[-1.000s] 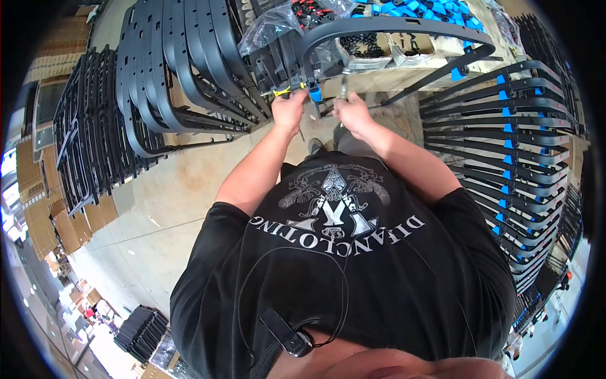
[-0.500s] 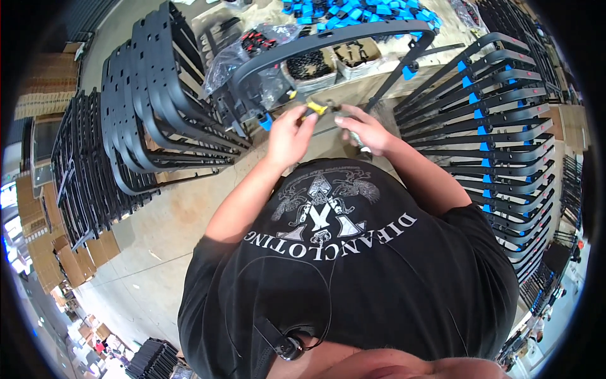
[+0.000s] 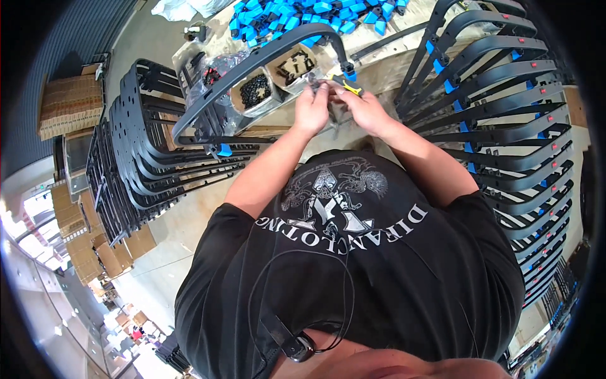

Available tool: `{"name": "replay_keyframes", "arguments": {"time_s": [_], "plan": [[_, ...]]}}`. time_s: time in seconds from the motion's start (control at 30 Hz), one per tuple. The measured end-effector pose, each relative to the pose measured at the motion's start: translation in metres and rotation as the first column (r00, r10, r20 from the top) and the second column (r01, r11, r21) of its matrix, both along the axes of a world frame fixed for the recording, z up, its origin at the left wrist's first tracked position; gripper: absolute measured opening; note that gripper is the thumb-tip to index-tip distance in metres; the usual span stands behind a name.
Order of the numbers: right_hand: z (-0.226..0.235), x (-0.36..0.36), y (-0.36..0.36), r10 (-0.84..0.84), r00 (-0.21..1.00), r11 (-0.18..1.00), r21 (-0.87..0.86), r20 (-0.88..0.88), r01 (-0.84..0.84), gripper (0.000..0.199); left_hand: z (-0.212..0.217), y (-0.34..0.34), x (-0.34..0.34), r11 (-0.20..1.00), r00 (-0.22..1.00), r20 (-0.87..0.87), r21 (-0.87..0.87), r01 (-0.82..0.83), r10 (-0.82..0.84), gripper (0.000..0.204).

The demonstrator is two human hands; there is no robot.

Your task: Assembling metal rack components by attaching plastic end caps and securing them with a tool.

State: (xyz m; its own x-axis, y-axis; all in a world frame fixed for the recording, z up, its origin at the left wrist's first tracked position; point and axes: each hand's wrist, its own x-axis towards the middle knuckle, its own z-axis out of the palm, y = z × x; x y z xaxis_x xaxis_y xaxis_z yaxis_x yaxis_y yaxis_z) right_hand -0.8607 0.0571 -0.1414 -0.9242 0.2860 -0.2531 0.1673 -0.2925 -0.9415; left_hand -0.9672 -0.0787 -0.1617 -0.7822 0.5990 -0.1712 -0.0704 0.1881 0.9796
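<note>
My left hand (image 3: 312, 112) is closed, its fingertips pinched around a small dark piece that I cannot make out. Beside it, my right hand (image 3: 369, 115) is closed on a yellow-and-black-handled hand tool (image 3: 347, 85); the tool's working end is hidden. Both hands meet at the table's near edge, fingertips almost touching. Just beyond them a curved black frame (image 3: 252, 65) arches over the table, with a blue fitting (image 3: 224, 150) by its left end and another blue fitting (image 3: 348, 67) by its right end.
Open boxes of small black parts (image 3: 254, 90) stand under the frame. A heap of blue pieces (image 3: 315, 16) covers the table's far side. Stacked black frames (image 3: 142, 151) stand at left, more frames with blue fittings (image 3: 517, 126) at right. Cardboard stacks (image 3: 72, 104) lie farther left.
The yellow-and-black tool has passed from my left hand to my right. My hands have come closer together. The view has shifted, so the arched frame appears farther left.
</note>
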Motion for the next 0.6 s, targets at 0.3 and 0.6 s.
{"name": "replay_keyframes", "arguments": {"time_s": [0.3,0.6], "plan": [[-0.059,-0.01,0.109,-0.412,0.902,0.821,0.482,0.132,0.305,0.041,0.012,0.06,-0.001,0.983,0.947,0.316,-0.184,-0.006,0.065,0.05],[-0.07,-0.047,0.12,-0.317,0.935,0.927,-0.154,0.157,0.34,0.031,0.032,0.076,0.007,0.993,0.88,0.464,-0.103,-0.054,0.096,0.054]]}}
